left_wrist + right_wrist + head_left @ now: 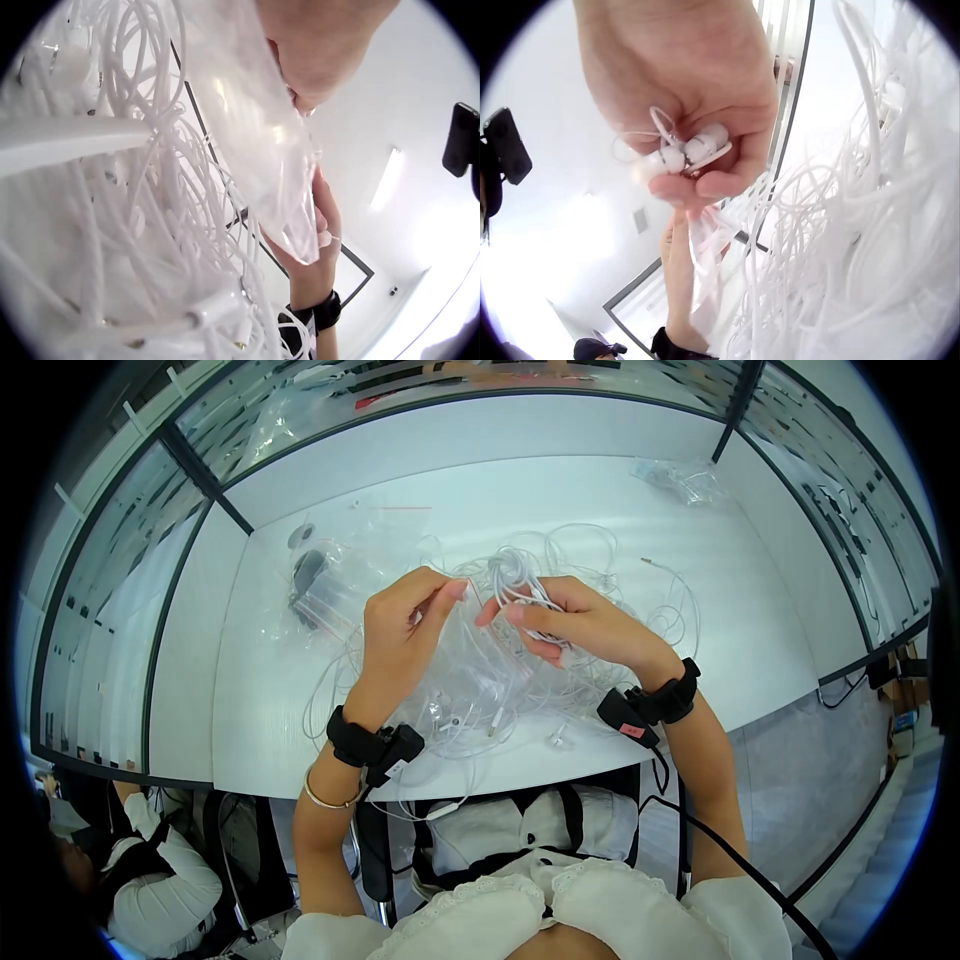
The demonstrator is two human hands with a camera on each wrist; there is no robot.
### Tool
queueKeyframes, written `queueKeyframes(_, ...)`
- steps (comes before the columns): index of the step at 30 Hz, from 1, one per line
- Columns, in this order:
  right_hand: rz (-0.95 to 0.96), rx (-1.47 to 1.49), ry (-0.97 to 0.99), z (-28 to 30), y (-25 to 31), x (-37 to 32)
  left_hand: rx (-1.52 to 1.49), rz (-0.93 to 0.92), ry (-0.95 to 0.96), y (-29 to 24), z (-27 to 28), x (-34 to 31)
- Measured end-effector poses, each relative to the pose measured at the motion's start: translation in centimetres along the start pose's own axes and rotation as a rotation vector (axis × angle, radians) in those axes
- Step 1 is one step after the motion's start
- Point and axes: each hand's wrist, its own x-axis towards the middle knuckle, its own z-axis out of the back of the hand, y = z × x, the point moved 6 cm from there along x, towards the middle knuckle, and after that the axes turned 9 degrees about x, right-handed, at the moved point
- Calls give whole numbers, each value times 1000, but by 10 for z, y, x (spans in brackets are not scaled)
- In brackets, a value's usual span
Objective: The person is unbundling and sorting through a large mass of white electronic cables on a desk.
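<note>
Two hands work above a white tabletop [750, 650]. The left hand [400, 630] has its grip pinched, thumb against fingers, on the top of one clear plastic bag [478, 650], which hangs down between the two hands, over the near middle of the tabletop. The right hand [595, 622] has its grip curled round one coil of white earphone cable [513, 570], whose loops rise on the far side of the fingers, just right of the bag; the right wrist view shows two white earbuds [709, 142] tucked in that same hand. Under and around both hands spreads a tangle of white earphones [802, 225], too knotted to count, with one loose plug [647, 561] lying toward the right. To the left is a heap of clear bags [345, 575], overlapping so that their number cannot be told, with one dark rounded object [307, 578] among them. One more crumpled clear package [682, 482] lies at the far right, well apart from the tangle. Each wrist wears one black camera, two in all, and the left arm also carries one bracelet [333, 803]. One other person [165, 890] sits at the near left, beyond the tabletop's edge.
</note>
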Motion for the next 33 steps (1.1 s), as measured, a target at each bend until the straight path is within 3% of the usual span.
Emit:
queueKeyframes(5,53,32,-78,6,-1,2,-55,28,26,3,-1,0)
queueKeyframes(8,-127,-1,73,-5,-8,-1,-22,-2,21,4,-1,-1)
queueKeyframes(11,-99,61,197,-18,-2,-6,-15,65,-60,8,2,-1)
queueKeyframes(17,-99,106,144,-15,-1,-3,160,-107,-110,-9,4,5)
queueKeyframes(22,-67,95,121,-15,0,-3,-248,88,166,2,-11,1)
queueKeyframes(33,22,-18,263,-21,12,-8,-433,268,-83,46,-3,4)
